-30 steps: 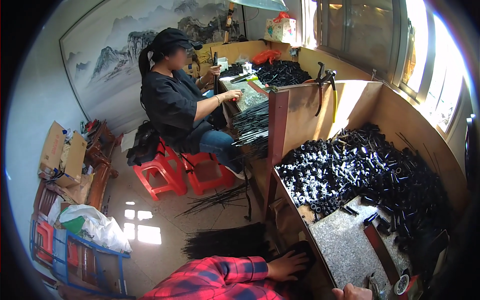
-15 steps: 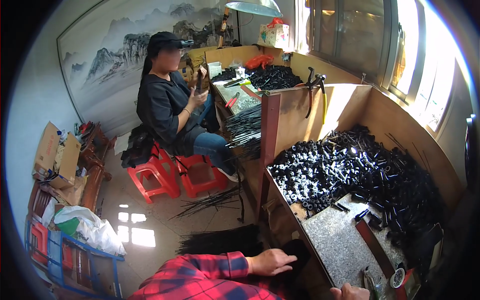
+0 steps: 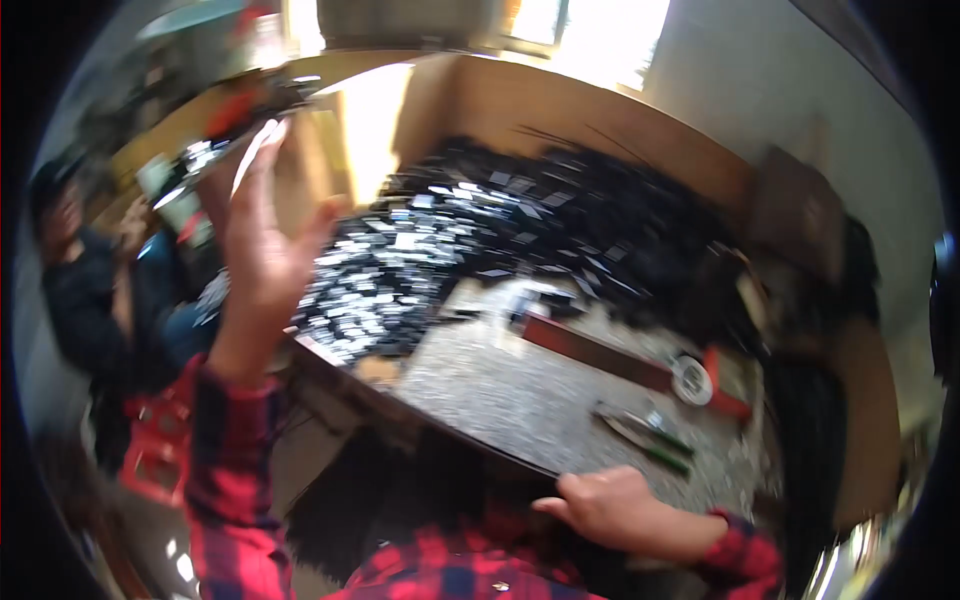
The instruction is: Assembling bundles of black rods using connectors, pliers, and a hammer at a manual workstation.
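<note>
In the head view, the left hand is raised with thumb spread from fingers, grasping nothing, while the right hand curls at the near edge of the table, its grip too blurred to tell, near green-handled pliers and before piled black parts.

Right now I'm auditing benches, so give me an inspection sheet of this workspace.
Surface: grey speckled worktop.
Job's things: green-handled tool on the worktop; heap of black parts towards the back.
Clutter: dark reddish bar, white round container at its right end.
Left hand: raised, open, nothing seen in it.
Right hand: at the worktop's front edge; grip unclear.
Cables: nothing seen, though the picture is blurred.
Surroundings: co-worker and red stool at left, bright window beyond.
</note>
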Available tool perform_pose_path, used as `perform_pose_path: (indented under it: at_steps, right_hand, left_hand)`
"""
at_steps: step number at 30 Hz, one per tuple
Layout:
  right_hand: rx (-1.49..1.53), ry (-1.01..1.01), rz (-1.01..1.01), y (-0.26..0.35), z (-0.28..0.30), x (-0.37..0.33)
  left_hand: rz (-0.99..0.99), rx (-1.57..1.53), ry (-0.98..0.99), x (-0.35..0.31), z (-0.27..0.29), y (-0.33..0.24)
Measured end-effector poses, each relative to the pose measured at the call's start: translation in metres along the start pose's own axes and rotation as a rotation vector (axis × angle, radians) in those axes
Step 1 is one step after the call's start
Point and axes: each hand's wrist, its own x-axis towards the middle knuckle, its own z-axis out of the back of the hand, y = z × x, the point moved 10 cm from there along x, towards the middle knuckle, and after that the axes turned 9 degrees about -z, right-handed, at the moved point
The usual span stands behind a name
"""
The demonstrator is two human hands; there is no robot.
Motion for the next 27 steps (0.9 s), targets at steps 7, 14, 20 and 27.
perform_pose_path:
  at_steps: [7,14,20,27]
  right_hand:
    - [0.086,-0.042,-0.158,-0.041,-0.008,-0.026]
    - [-0.166,-0.225,-0.574,-0.167,0.054,-0.13]
    - [-0.465,-0.27,-1.426,-0.356,0.079,-0.32]
    - [-0.477,-0.333,-1.618,-0.408,0.069,-0.364]
  left_hand:
    - [-0.371,-0.643,0.579,-0.124,-0.107,-0.186]
    - [-0.465,-0.736,0.68,-0.161,-0.14,-0.249]
    - [-0.085,-0.736,0.607,-0.165,-0.171,-0.207]
    - [-0.156,-0.683,0.633,-0.137,-0.155,-0.217]
